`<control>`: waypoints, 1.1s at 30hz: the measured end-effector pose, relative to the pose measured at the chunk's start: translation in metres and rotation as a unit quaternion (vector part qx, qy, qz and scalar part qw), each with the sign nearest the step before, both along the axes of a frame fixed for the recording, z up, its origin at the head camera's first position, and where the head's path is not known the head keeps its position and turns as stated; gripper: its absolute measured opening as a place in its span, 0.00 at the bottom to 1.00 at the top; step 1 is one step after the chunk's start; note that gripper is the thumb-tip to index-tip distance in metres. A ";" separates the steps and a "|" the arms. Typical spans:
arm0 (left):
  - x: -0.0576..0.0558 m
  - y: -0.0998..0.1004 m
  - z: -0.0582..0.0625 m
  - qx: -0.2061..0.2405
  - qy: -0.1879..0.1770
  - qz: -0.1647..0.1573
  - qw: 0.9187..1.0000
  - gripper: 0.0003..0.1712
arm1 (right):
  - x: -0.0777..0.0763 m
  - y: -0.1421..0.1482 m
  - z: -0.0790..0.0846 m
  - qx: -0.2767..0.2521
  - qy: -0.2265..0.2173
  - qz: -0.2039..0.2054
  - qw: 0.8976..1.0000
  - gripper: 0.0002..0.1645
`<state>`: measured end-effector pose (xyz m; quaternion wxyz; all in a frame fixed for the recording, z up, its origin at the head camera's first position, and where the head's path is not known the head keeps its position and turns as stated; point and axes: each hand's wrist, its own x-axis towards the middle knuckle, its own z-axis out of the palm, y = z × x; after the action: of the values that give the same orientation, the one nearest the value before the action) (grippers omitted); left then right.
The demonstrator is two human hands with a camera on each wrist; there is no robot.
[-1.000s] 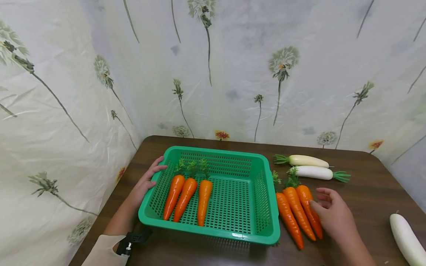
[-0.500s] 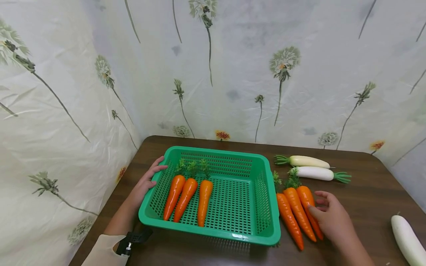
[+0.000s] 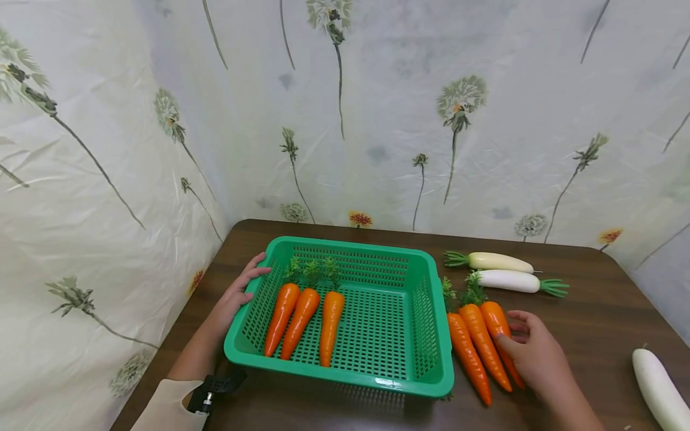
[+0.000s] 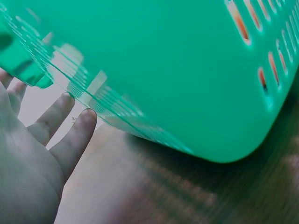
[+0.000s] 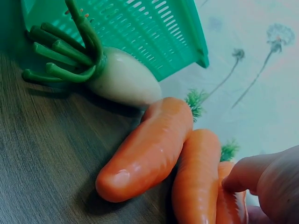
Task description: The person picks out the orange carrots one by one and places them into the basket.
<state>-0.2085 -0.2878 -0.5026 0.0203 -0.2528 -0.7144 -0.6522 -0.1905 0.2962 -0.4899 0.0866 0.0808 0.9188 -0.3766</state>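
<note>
My left hand point(image 3: 235, 299) rests with extended fingers on the left rim of a green plastic basket point(image 3: 377, 377). In the left wrist view its spread fingers point(image 4: 77, 135) reach the basket's side. Three orange carrots point(image 3: 283, 320) with leafy tops lie inside, toward the left. Right of the basket, three more carrots lie side by side on the table. My right hand point(image 3: 536, 353) pinches the rightmost carrot point(image 3: 496, 320), thumb on its upper side. The right wrist view shows that thumb point(image 5: 252, 173) against the carrot; the other fingers are mostly hidden.
Two white radishes point(image 3: 501, 261) with green stems lie behind the loose carrots. Another white radish point(image 3: 660, 389) is at the far right. Close under the basket's side lies a radish point(image 5: 124, 79) seen in the right wrist view. Flowered sheeting point(image 3: 377, 120) hangs behind the brown table point(image 3: 593, 311).
My right hand has shifted slightly left and down, its thumb now farther over the rightmost carrot. The left hand and the basket have stayed in place.
</note>
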 end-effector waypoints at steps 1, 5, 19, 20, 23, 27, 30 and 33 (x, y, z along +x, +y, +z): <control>0.000 0.000 0.000 -0.001 -0.002 0.001 1.000 0.31 | 0.000 0.000 0.000 -0.001 -0.001 0.001 1.000 0.45; 0.001 0.000 0.002 -0.008 -0.006 0.007 1.000 0.31 | -0.001 0.000 -0.001 0.000 -0.002 0.004 1.000 0.45; 0.001 0.000 0.003 -0.014 -0.007 0.011 1.000 0.31 | -0.001 0.000 0.000 0.018 -0.008 0.024 1.000 0.49; 0.001 0.000 0.003 -0.015 -0.008 0.011 1.000 0.31 | 0.000 0.000 0.000 0.021 -0.006 0.024 0.999 0.49; 0.001 0.001 0.003 -0.014 -0.010 0.013 1.000 0.31 | 0.000 0.000 0.000 0.025 -0.002 0.023 0.999 0.47; 0.002 0.001 0.004 -0.013 -0.011 0.013 1.000 0.31 | 0.000 -0.002 0.000 0.024 0.000 0.018 1.000 0.47; 0.002 0.001 0.004 -0.008 -0.014 0.010 1.000 0.31 | 0.001 -0.003 0.001 0.021 0.006 0.012 1.000 0.47; 0.002 0.001 0.004 -0.006 -0.017 0.009 1.000 0.31 | 0.002 -0.004 0.001 0.014 0.009 0.004 1.000 0.48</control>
<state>-0.2066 -0.2864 -0.4989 0.0132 -0.2352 -0.7206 -0.6521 -0.1882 0.2925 -0.4886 0.0783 0.0748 0.9251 -0.3640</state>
